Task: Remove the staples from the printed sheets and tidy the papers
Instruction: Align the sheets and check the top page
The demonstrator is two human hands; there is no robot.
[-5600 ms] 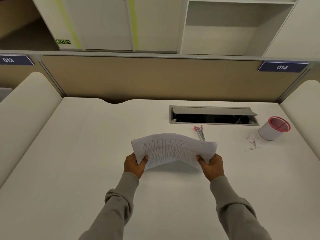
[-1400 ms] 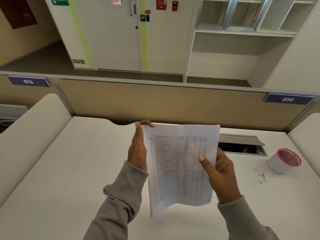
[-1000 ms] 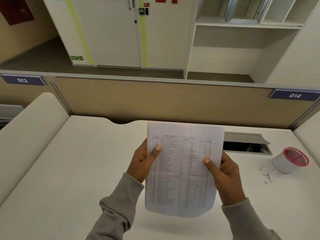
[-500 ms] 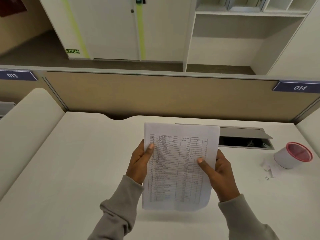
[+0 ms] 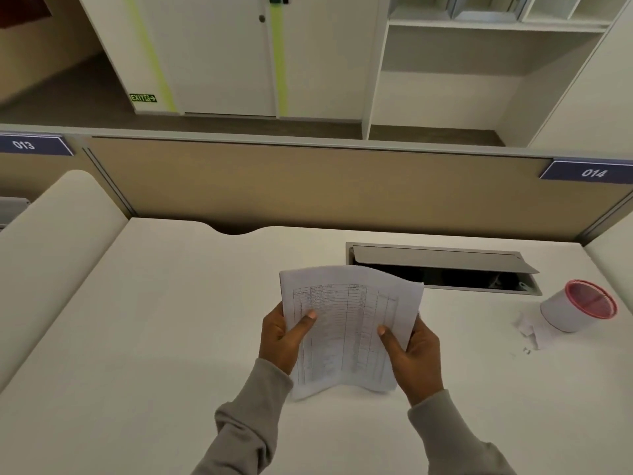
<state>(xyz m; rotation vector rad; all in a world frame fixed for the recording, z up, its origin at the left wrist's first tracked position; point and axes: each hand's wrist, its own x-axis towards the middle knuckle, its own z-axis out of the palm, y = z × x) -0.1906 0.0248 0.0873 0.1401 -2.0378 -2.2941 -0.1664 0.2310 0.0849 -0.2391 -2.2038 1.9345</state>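
Your left hand (image 5: 279,341) and right hand (image 5: 412,354) pinch the bowing white printed sheets (image 5: 346,330) by their side edges; loose pages could slip and fan out over the white desk (image 5: 154,320)

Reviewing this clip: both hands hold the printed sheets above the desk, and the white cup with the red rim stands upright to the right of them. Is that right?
Not quite. The left hand and right hand do hold the printed sheets above the desk, but the head view shows the white cup with the red rim lying on its side, not upright.
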